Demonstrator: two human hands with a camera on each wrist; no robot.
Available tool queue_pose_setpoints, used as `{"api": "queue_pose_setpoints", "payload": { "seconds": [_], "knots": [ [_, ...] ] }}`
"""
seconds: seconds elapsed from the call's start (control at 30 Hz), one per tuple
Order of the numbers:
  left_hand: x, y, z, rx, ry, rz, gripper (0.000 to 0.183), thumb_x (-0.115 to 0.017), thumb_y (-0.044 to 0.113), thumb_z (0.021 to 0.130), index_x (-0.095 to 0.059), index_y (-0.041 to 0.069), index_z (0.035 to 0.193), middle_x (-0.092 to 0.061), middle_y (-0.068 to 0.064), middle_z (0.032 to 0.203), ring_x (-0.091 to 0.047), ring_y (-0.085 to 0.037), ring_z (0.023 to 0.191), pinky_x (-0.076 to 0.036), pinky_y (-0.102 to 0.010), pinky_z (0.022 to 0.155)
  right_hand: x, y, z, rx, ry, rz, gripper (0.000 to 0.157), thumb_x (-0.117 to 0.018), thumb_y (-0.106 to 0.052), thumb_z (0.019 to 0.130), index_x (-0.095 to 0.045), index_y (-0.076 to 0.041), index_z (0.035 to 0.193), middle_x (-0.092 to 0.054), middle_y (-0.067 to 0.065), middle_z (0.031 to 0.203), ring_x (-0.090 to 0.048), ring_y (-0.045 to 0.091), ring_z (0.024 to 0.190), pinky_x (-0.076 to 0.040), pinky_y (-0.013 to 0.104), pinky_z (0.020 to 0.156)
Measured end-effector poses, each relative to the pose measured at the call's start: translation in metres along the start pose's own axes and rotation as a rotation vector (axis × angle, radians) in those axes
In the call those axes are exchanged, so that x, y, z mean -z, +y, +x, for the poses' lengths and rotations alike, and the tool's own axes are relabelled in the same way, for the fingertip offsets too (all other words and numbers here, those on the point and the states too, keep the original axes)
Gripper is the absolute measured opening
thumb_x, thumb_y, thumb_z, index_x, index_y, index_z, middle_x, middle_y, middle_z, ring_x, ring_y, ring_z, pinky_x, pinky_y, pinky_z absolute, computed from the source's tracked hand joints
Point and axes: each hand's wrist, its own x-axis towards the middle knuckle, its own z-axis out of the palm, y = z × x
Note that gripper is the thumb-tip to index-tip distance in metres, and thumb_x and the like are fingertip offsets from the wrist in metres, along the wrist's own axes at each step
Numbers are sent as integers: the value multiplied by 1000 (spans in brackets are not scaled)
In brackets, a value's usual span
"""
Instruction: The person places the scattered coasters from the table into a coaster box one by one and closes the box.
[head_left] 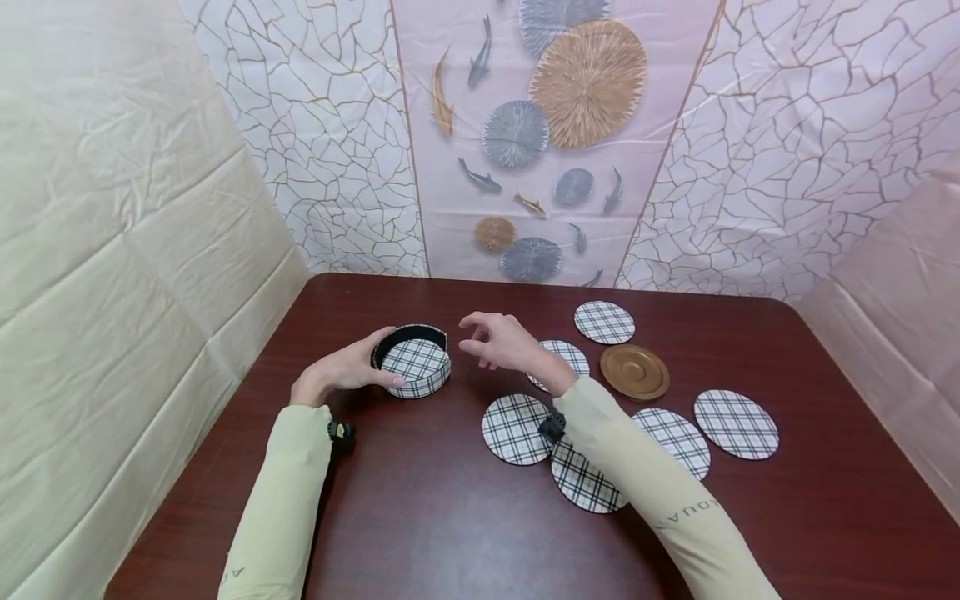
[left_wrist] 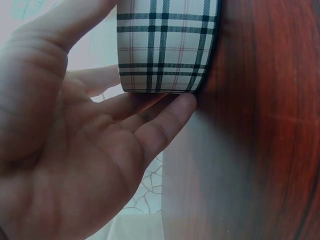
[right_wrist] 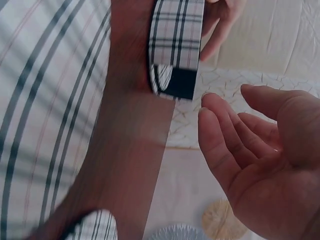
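Plaid coaster holder (head_left: 422, 387) stands on a dark table (head_left: 420, 517), well left of a brown disc (head_left: 634, 372), gripped by a person's left hand (head_left: 348, 362), thumb along the near wall and fingers behind. From where I stand it looks light and stiff, its smooth covering perhaps a little slippery; the solid outer wall seems the sound hold, the cut-out edge toward the disc likely the weaker one. A plaid coaster lies inside; any number beneath is hidden. The right hand (head_left: 501, 340), left of the disc and apart from the holder, has loosely bent fingers and holds nothing. Across the table, a first loose coaster (head_left: 513, 429) lies left of the disc on its near side, a second coaster (head_left: 572, 357) just left, a third coaster (head_left: 581, 482) nearer the person, a fourth coaster (head_left: 604, 322) just beyond, a fifth coaster (head_left: 678, 437) just nearer, and a sixth coaster (head_left: 738, 424) to its right. All look thin and fairly rigid, best pinched by the rim.
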Motion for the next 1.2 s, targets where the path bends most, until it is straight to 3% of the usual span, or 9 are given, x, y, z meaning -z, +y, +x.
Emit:
{"api": "queue_pose_setpoints", "payload": {
  "seconds": [0.33, 0.57, 0.87, 1.1, 1.2],
  "knots": [
    [2, -2, -4, 16, -7, 22, 107, -81, 42, 79, -14, 13, 157, -32, -18, 153, -33, -35, 136, -32, -56, 113, 25, 24, -18, 5, 5, -111, 38, -65, -25, 95, -58, -13, 130, -70, 10, 102, -70, 31, 79, -56, 31, 64],
    [2, -1, -3, 11, -7, 17, 107, -81, 42, 79, -14, 13, 157, -32, -18, 154, -33, -35, 137, -31, -56, 113, 39, 42, -27, -2, 39, -255, 41, -67, -29, 94, -59, -11, 130, -70, 8, 107, -66, 22, 96, -53, 38, 82],
    [1, 1, -1, 11, -7, 20, 106, -81, 42, 79, -15, 14, 157, -32, -17, 154, -33, -34, 137, -31, -56, 113, 59, 69, -35, -3, 3, -315, 46, -67, -24, 93, -56, 0, 131, -67, 17, 106, -65, 26, 90, -53, 39, 75],
    [2, 0, -1, 25, -9, 35, 108, -81, 46, 78, -14, 16, 157, -30, -16, 155, -32, -33, 139, -30, -56, 114, 71, 87, -37, -83, -49, -380, 52, -67, -24, 92, -51, 1, 134, -58, 25, 120, -58, 35, 107, -49, 45, 85],
    [2, 1, -1, 21, -9, 28, 108, -81, 45, 78, -15, 16, 157, -31, -16, 154, -33, -33, 138, -31, -55, 114, 73, 94, -36, -98, -61, -386, 53, -69, -25, 91, -51, 2, 133, -58, 24, 120, -56, 33, 105, -49, 45, 85]
  ]
}}
